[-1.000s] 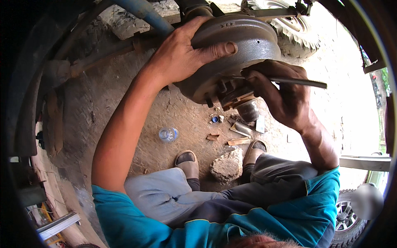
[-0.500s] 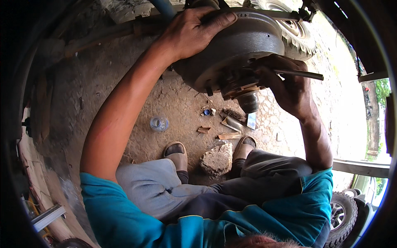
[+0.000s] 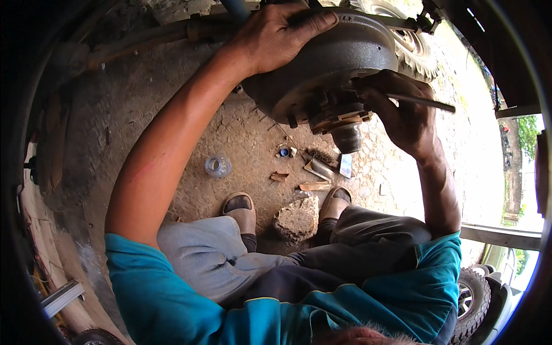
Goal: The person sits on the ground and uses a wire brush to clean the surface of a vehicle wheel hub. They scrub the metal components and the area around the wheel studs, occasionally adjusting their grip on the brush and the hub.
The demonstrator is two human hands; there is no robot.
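A dark metal brake drum [image 3: 345,54] stands at the top, on the end of an axle. Over its far left rim lies my left hand [image 3: 273,40], thumb along the edge; its fingertips are hidden behind the drum. At the front face, right of the protruding hub [image 3: 347,137], my right hand [image 3: 407,115] is closed around a thin metal rod [image 3: 428,103]. The rod's free end points right, and its other end is hidden by my fingers. Part of the drum's face is in shadow.
On the ground below are a clear plastic bottle [image 3: 218,166], a blue cap [image 3: 284,152], a dark bristly brush [image 3: 319,155] and a wood scrap [image 3: 315,186]. A rough stone [image 3: 296,221] sits between my feet. A treaded tyre [image 3: 424,54] stands beyond the drum.
The rod's free end has shifted slightly right. Both hands keep their places on the drum and rod, while the ground items appear a little farther left and higher in view.
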